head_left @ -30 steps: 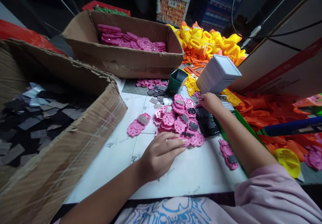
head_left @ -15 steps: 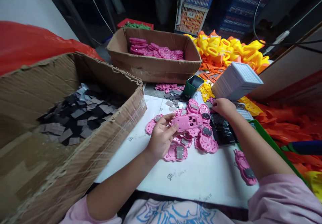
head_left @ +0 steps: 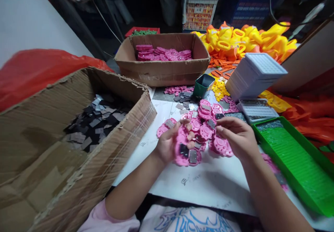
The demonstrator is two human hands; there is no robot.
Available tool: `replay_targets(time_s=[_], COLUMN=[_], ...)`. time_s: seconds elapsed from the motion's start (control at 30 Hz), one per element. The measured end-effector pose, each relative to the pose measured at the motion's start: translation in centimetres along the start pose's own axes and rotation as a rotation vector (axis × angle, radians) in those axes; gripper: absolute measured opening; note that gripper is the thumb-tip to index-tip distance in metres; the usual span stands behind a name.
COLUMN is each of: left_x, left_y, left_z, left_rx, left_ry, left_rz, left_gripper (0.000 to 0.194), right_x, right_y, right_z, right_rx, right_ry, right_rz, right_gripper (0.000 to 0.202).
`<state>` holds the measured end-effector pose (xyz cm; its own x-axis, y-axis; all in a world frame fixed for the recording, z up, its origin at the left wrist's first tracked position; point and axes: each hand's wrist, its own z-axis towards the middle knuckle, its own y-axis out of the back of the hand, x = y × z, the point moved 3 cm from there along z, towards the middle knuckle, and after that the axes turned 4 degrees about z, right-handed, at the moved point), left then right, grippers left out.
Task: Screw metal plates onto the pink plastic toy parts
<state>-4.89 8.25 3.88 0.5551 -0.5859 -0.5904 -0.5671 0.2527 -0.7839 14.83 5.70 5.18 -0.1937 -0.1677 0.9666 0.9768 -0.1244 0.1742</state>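
In the head view my left hand (head_left: pixel 167 143) grips a pink plastic toy shell (head_left: pixel 181 136), tilted and slightly blurred. A dark square piece (head_left: pixel 184 150) shows on its lower end. My right hand (head_left: pixel 236 134) is held with thumb and fingertips together just right of it; whatever they pinch is too small to make out. Beneath and between both hands lies a heap of pink shells (head_left: pixel 206 131), several bearing grey rectangular plates (head_left: pixel 193 156). Another pink shell (head_left: pixel 271 162) is partly covered by my right forearm.
An open carton of dark plates (head_left: pixel 125 82) stands left, and a carton of pink shells (head_left: pixel 161 70) at the back. A green tray (head_left: pixel 300 169), stacked white trays (head_left: pixel 257 73), a dark green cup (head_left: pixel 202 89) and yellow-orange toys (head_left: pixel 235 40) occupy the right side.
My right hand has come back from beside the black tray toward the shell in my left hand. The shell has turned from lying level to upright. The view has shifted, showing more of the green tray.
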Motion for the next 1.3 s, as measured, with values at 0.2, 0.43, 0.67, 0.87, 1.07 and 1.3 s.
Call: replay_targets(time_s=[0.2, 0.43, 0.67, 0.87, 1.07, 1.3], left_x=[1.2, 2.6, 4.1, 4.1, 4.5, 4.9], left_y=[-0.8, -1.4, -1.8, -1.7, -1.0, -0.5], left_z=[-0.5, -0.6, -1.3, -1.2, -1.3, -1.4], left_rx=[0.171, 0.172, 0.197, 0.21, 0.261, 0.31], left_ry=[0.18, 0.284, 0.342, 0.343, 0.336, 0.329], left_rz=[-0.004, 0.002, 0.026, 0.01, 0.069, 0.203], left_gripper=[0.042, 0.057, 0.067, 0.065, 0.066, 0.078], right_x=[-0.7, 0.9, 1.7, 1.6, 1.5, 1.5], right_y=[-2.4, -2.6, -3.0, -3.1, -3.2, -3.2], right_z=[-1.8, -2.3, -2.3, -2.4, -2.4, -2.9], right_rx=[0.118, 0.177, 0.285, 0.337, 0.429, 0.489], right_ry=[0.077, 0.217, 0.379, 0.421, 0.395, 0.429], right_rz=[0.171, 0.088, -0.048, -0.044, -0.164, -0.26], right_gripper=[0.02, 0.008, 0.011, 0.007, 0.008, 0.021])
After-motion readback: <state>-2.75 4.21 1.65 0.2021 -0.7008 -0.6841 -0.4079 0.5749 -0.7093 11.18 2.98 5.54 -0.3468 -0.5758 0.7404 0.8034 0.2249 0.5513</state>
